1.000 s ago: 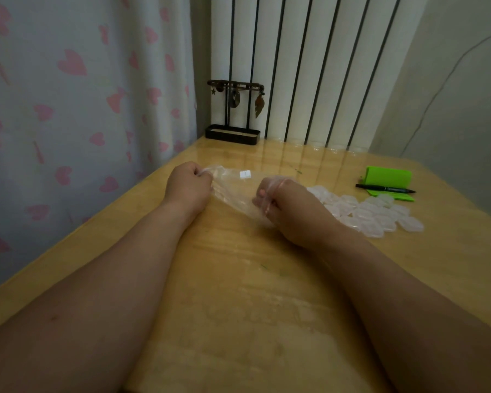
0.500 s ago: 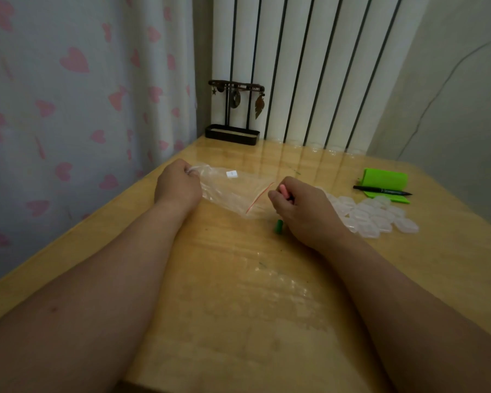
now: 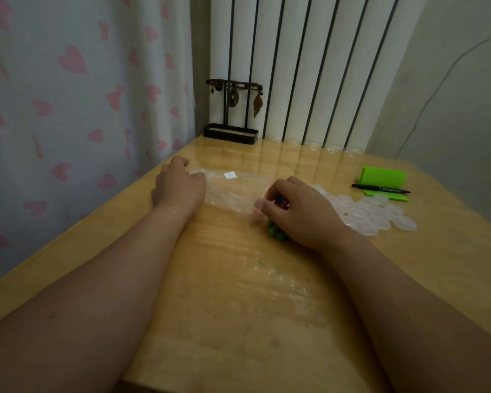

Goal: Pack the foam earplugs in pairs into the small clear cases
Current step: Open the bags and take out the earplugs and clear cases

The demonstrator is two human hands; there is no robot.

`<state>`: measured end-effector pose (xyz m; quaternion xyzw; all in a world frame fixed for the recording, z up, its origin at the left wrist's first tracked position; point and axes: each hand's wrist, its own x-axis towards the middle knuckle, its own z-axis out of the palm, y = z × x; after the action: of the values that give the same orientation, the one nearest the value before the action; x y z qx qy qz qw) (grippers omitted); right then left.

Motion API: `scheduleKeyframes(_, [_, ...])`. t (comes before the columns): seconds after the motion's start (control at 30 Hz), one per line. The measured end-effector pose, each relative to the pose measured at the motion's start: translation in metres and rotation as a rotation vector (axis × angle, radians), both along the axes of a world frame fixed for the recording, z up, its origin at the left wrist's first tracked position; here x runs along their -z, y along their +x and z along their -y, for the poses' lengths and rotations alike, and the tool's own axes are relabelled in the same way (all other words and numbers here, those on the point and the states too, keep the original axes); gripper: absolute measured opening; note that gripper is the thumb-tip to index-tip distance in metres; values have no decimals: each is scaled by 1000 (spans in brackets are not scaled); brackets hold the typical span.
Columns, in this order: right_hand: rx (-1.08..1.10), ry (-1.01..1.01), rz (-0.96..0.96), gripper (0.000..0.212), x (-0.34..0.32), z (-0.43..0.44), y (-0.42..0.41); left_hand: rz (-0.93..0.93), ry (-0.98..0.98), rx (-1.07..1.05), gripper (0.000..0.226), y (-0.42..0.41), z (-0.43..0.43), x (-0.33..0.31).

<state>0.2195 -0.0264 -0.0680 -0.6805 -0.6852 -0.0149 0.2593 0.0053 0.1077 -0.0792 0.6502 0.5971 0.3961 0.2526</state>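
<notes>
A: Starting with the left hand [image 3: 179, 185]: clenched or loose?

B: Clenched, knuckles up, gripping the left end of a clear plastic bag [image 3: 233, 191] lying on the wooden table [image 3: 224, 293].

A: And the right hand [image 3: 301, 214]?

B: Curled at the bag's red-lined mouth, pinching what looks like a blue earplug [image 3: 280, 198] between the fingertips. Hard to tell whether anything more sits in that grasp.

A: Any other earplugs in sight?

B: Yes, a few green earplugs [image 3: 275, 233] on the table, just outside the bag's mouth, tucked against the near side of the right hand and partly hidden by it.

A: And the cases?

B: Heaped as a loose pile of small clear cases [image 3: 376, 215] just right of the right hand, touching one another. Impossible to tell open from closed.

A: Beyond the pile?

B: A bright green pad [image 3: 383, 175] a little farther off, with a black pen [image 3: 380, 189] lying across it.

A: At the far edge?

B: A dark jewellery stand [image 3: 233, 109] at the far left corner, before white vertical slats [image 3: 309, 66]. Along the left, a heart-print curtain [image 3: 68, 95].
</notes>
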Motion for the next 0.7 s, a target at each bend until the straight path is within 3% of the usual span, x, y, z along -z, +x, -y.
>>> scheduleKeyframes(0.13, [42,135,-170,21,1,-2,-2,-74,67,17,60,9,14,-5])
scheduleKeyframes(0.33, [133,209,-449,30,1,-6,-1,-119,185,110,53,25,31,-5])
scheduleKeyframes(0.57, [196,366,-470,34,-4,-3,5,-103,232,106,49,26,35,-6])
scheduleKeyframes(0.7, [178,353,-436,34,-5,-2,6,-48,123,45,61,25,33,-6])
